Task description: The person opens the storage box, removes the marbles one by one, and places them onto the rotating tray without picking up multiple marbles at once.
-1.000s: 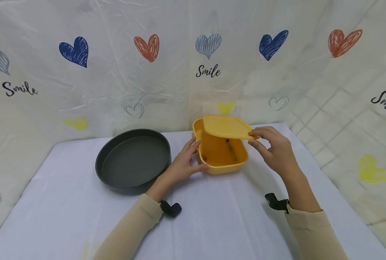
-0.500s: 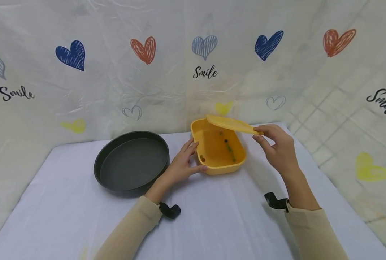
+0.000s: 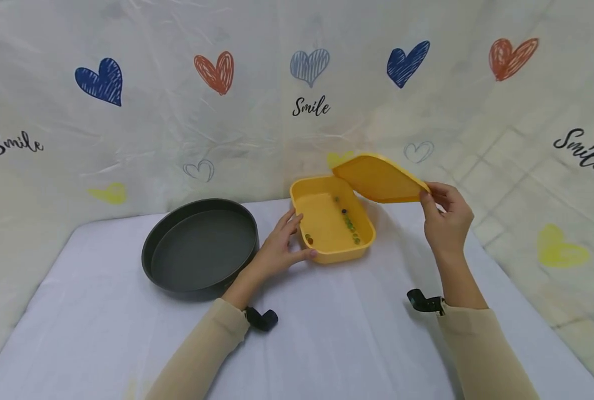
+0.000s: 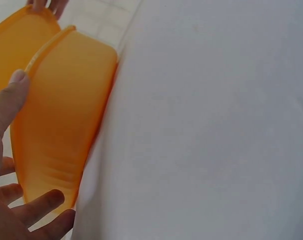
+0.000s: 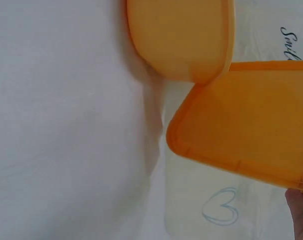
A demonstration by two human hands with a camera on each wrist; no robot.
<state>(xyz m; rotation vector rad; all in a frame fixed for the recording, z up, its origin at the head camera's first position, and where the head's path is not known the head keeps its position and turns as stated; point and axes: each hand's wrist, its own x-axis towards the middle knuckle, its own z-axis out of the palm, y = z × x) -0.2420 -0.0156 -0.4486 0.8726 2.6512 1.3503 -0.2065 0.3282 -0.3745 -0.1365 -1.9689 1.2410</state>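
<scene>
Looking down from the head view, a table (image 3: 327,344) under a white cloth stands against a pale plastic backdrop (image 3: 126,139) printed with sketched hearts and the word "Smile"; tiled wall shows through it on the right. A round dark baking pan (image 3: 200,244) sits on the cloth, just left of a yellow-orange rectangular container (image 3: 333,222) near the table's far edge. Small dark and greenish beads (image 3: 349,222) lie on the container's floor. The left hand (image 3: 276,250) clasps the container's near-left corner, fingers along the side wall and thumb on the front wall. The right hand (image 3: 444,219) pinches the right edge of the matching lid (image 3: 379,178), which is raised and tilted above the container's far-right corner. Both arms wear beige sleeves. From the left wrist view, the container (image 4: 61,120) has a smooth, slightly translucent orange wall with rounded corners, resting on the cloth (image 4: 206,125), the left hand's fingers (image 4: 11,100) curled against it and the lid (image 4: 14,47) behind. From the right wrist view, the lid (image 5: 246,120) shows a raised rim and rounded corners, hanging beside the container (image 5: 179,35) above the cloth (image 5: 66,125), with only a fingertip of the holding hand visible at the lower right corner.
</scene>
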